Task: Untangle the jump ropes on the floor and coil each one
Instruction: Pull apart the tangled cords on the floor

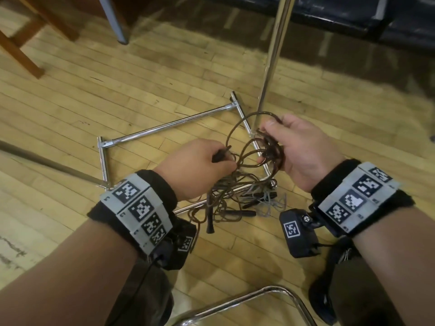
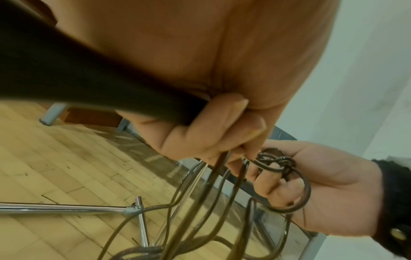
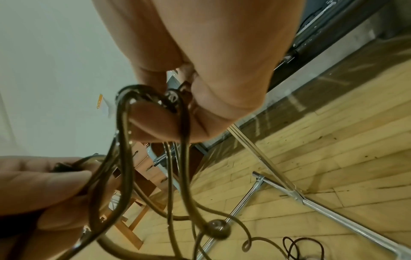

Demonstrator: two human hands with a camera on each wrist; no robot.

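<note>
Several dark brown jump ropes (image 1: 235,196) lie in a tangle on the wooden floor, with black handles (image 1: 244,213) and a thin grey rope (image 1: 270,203) among them. My left hand (image 1: 224,158) grips one black handle (image 2: 89,79), and cords hang down from its fingers (image 2: 200,139). My right hand (image 1: 266,143) holds a knotted bunch of brown loops (image 1: 270,150) a little above the pile. In the left wrist view the knot (image 2: 275,161) sits over the curled right fingers. In the right wrist view the loops (image 3: 153,98) drape over the fingers (image 3: 160,124) and hang to the floor.
A chrome floor frame (image 1: 164,125) lies under the tangle, and an upright chrome pole (image 1: 270,60) rises beside my right hand. A wooden furniture leg (image 1: 21,50) and a grey leg (image 1: 115,22) stand far left. A chrome chair tube (image 1: 235,302) curves near my knees.
</note>
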